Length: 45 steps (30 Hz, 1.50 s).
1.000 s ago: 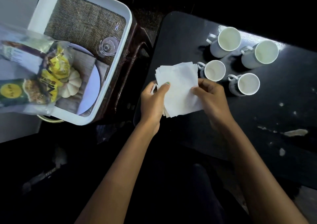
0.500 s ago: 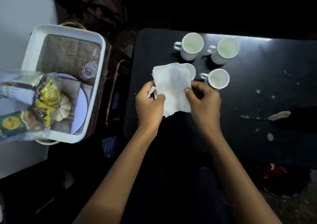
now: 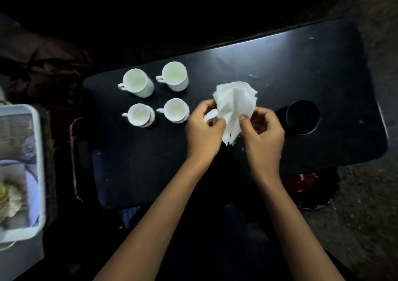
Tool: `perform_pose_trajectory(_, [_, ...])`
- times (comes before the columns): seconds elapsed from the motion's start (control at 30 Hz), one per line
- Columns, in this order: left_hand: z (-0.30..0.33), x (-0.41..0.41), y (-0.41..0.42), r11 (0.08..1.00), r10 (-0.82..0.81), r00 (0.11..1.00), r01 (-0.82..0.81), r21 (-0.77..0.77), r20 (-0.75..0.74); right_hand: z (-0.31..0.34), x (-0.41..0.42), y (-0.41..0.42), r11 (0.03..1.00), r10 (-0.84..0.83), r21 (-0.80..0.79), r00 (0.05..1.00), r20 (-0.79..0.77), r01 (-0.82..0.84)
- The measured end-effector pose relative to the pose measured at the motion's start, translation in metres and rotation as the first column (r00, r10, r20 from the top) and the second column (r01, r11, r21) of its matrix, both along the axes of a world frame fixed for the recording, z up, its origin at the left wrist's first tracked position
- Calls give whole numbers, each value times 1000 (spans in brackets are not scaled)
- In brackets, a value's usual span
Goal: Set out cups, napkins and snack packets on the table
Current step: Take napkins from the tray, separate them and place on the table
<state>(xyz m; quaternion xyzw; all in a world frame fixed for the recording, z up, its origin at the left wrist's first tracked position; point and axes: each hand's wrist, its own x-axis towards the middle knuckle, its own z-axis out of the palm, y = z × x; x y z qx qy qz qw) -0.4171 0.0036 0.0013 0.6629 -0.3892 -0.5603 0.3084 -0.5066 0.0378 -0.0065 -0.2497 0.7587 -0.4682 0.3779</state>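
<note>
Several white cups stand upright in a cluster on the left part of the black table (image 3: 280, 65); the nearest one (image 3: 176, 110) is just left of my hands. A stack of white paper napkins (image 3: 233, 106) is held above the table's middle, bunched and fanned at its top. My left hand (image 3: 204, 130) pinches the stack's left edge and my right hand (image 3: 261, 130) pinches its right edge. The snack packets are out of view.
A white tray (image 3: 41, 151) sits on a stand at the far left, blurred, with a pale object inside. A round recessed cup holder (image 3: 302, 117) is set into the table right of my hands. Rough floor lies to the right.
My view swung to the right, so the tray slid to the left edge and the cups moved left. Both hands carried the napkins rightward past the cups; the stack now looks more bunched.
</note>
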Motion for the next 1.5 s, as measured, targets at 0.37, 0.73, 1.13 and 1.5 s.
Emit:
perform_pose_trajectory(0.37, [-28,-151,-16,874,-481,876,483,-49,44,-30,-136,20,931,-363,14,927,-100,366])
perform_pose_trajectory(0.73, [-65,-171,-12,729,-655,661,681,76,366,-65,-145,33,949,-235,127,919,-316,287])
perform_pose_trajectory(1.13, [-70,-159,9,804,-594,777,579,136,205,-68,-147,44,927,-159,302,963,-218,221])
perform_pose_trajectory(1.5, [-62,-176,60,931,-179,984,177,319,-23,-75,-183,24,972,101,219,992,-69,-84])
